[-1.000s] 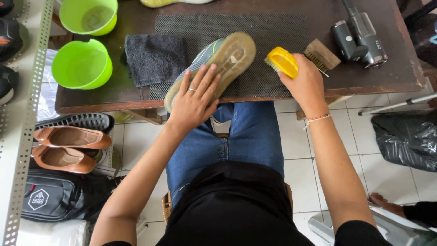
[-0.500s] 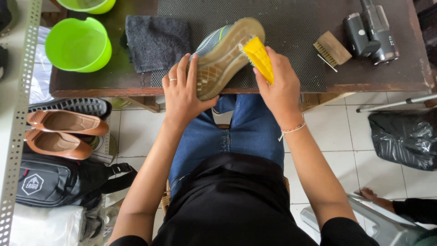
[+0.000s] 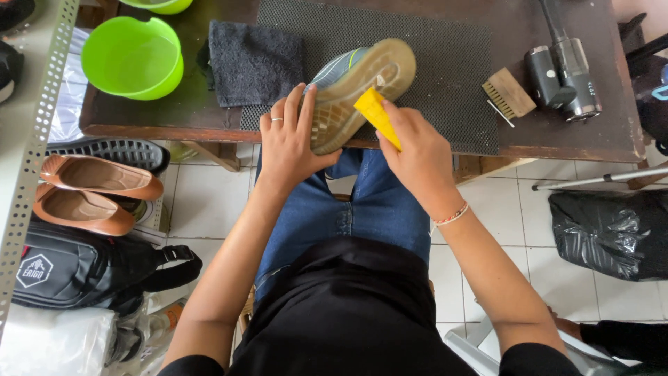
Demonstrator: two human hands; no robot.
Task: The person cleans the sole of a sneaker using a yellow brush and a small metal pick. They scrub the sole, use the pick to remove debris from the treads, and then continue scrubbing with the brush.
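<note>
A sneaker (image 3: 358, 87) with a translucent tan sole lies sole-up at the near edge of a dark wooden table (image 3: 570, 143), on a black mesh mat (image 3: 445, 56). My left hand (image 3: 289, 143) grips its heel end from the left. My right hand (image 3: 414, 150) holds a yellow brush (image 3: 376, 115) pressed against the sole near its middle. I sit with my blue-jeaned knees under the table edge.
A dark grey towel (image 3: 254, 59) and a green bowl (image 3: 132, 56) lie to the left on the table. A wooden brush (image 3: 508, 92) and a black handheld device (image 3: 567, 69) sit to the right. Brown flats (image 3: 90, 191), a black bag (image 3: 76, 268) and a black plastic sack (image 3: 612, 233) are on the tiled floor.
My right hand brought the yellow brush from the table's right onto the sole. My left hand shifted from the sole's top to gripping the heel. The brush now sits lower on the sole.
</note>
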